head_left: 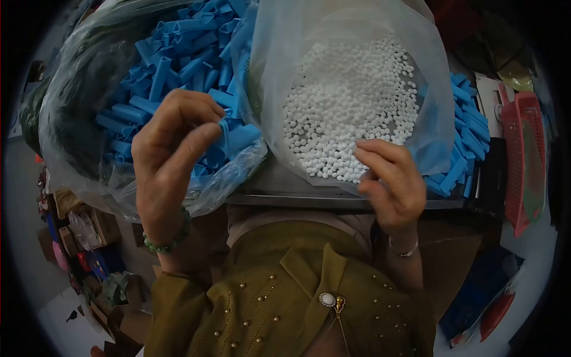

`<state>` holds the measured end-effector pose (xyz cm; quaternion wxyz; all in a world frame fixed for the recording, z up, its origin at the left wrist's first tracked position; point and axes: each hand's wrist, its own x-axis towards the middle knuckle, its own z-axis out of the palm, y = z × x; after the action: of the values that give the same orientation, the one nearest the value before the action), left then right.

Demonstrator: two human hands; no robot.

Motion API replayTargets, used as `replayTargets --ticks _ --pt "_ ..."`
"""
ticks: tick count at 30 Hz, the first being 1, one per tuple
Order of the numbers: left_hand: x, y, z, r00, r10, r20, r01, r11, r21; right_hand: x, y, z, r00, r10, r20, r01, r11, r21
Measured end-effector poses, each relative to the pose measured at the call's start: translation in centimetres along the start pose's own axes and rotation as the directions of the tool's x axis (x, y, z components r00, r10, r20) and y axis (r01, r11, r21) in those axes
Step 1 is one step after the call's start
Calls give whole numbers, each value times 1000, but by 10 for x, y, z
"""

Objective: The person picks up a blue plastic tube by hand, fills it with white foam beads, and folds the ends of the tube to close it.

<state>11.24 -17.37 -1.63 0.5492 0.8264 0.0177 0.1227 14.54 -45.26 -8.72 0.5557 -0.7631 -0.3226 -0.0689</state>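
The left hand (169, 149) is pinching a single blue tube (238, 135) between thumb and fingers, holding it just above the heap it comes from. The fingers are closed narrowly on the piece; the tube's open end is pointing toward the right hand. The right hand (389, 181) is reaching into the mouth of the clear bag of white beads (351, 107), its fingertips drawn together at the lower edge of the bead mass. Whether a bead is actually being gripped cannot be told, since the fingertips are covering that spot.

Directly beyond the left hand, a clear bag of blue tubes (172, 65) is lying open and is well filled. Just beyond and to the right of the right hand, a second pile of blue tubes (467, 149) is resting behind the bead bag; whether these pieces are finished cannot be told at this size.

Progress judgement: one tube is in hand and the bead pick-up is under way, so the present cycle appears to be at its start. Both supply bags are holding large quantities, which suggests most of the work is remaining.

Under both hands, a metal table edge (297, 199) is carrying the bags. Well to the right of the right hand, a red plastic basket (526, 149) is standing on edge.
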Motion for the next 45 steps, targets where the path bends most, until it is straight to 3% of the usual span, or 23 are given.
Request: replayTargets --ticks 1,3,5,6,7,8,9,10,11,12,13,17,20,22,23,25,26,28,29,31,38,41,45 --pt "-1 3 8 988 67 141 -58 996 -72 4 -5 5 1000 11 -7 -11 1000 -22" --pt "1 11 30 907 190 376 -117 971 -207 12 -10 11 979 -175 102 176 984 -2" --pt "2 -2 64 847 272 457 -80 914 -397 5 -4 8 979 -122 161 123 992 7" --pt "4 -12 75 827 284 484 -82 914 -397 0 2 9 973 -78 219 72 997 32" --pt "4 -24 89 895 163 415 35 902 -430 -3 13 12 994 -42 101 41 999 13" --pt "4 -36 100 937 28 348 148 871 -468 -5 20 8 994 -38 102 37 999 10" --pt "7 -48 106 936 -24 351 135 946 -296 -7 28 0 984 161 69 -151 979 -133" --pt "5 -55 111 935 -24 353 137 945 -299 -8 36 -7 938 347 8 -333 905 -266" --pt "3 -61 118 933 -8 359 -18 997 71 -10 46 -11 936 352 7 -337 903 -268" --pt "0 -67 125 929 5 371 -175 887 427 -13 57 -13 929 370 -4 -317 790 -524" --pt "-2 -77 133 918 20 396 -218 860 462 -15 66 -14 923 384 -21 -273 616 -739" --pt "2 -93 164 939 -49 340 -132 863 487 -5 79 8 944 330 9 -220 649 -729" --pt "13 -107 165 965 34 261 -151 884 442 -1 78 18 941 332 59 -242 787 -568" --pt "18 -103 158 947 -187 261 196 980 -12 -1 76 19 951 302 -63 -301 862 -408" --pt "19 -99 155 946 -189 263 199 980 -10 -2 75 18 950 305 -63 -304 862 -406" --pt "21 -84 147 924 -215 317 285 939 -192 -3 72 15 895 441 -69 -442 897 3" --pt "21 -80 146 923 -214 320 285 938 -195 -5 71 14 894 442 -71 -443 896 0" --pt "20 -72 143 959 45 278 -6 990 -141 -6 68 15 885 461 -63 -456 887 78" --pt "21 -68 141 960 45 277 -5 990 -143 -7 67 16 885 461 -62 -456 887 76" --pt "23 -59 138 921 210 328 -243 968 65 -9 67 19 880 471 -67 -462 880 111" --pt "23 -56 134 910 295 292 -313 950 15 -9 63 21 880 467 -83 -450 878 160" --pt "22 -58 132 932 215 291 -221 975 -11 -10 63 20 848 527 -53 -499 829 252" --pt "20 -54 134 909 302 286 -311 950 -13 -14 64 21 856 512 -66 -483 839 252"
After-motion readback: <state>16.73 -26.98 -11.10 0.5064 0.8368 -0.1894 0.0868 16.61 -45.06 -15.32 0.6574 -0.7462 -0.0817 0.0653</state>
